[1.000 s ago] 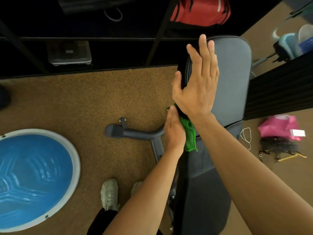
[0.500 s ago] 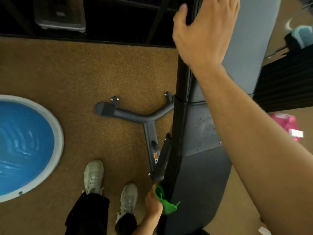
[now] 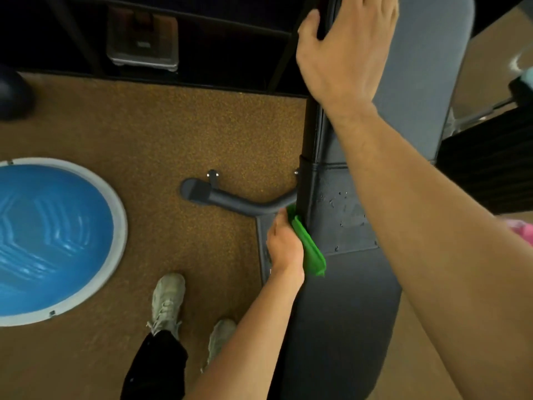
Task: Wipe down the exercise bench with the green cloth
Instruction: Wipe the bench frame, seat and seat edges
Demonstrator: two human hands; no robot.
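1. Left hand (image 3: pixel 284 243) grips the cloth (image 3: pixel 308 245), fingers closed around it, pressing it to the bench's (image 3: pixel 343 313) left edge.
2. Right hand (image 3: pixel 344 50) lies flat on the backrest, fingers spread.

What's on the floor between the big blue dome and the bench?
In the head view, bare brown carpet, then the bench's grey floor leg; the blue dome touches neither.

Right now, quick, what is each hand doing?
Left hand: closed on the green cloth, pressed against the bench's side edge.
Right hand: open, flat on the bench backrest, holding nothing.
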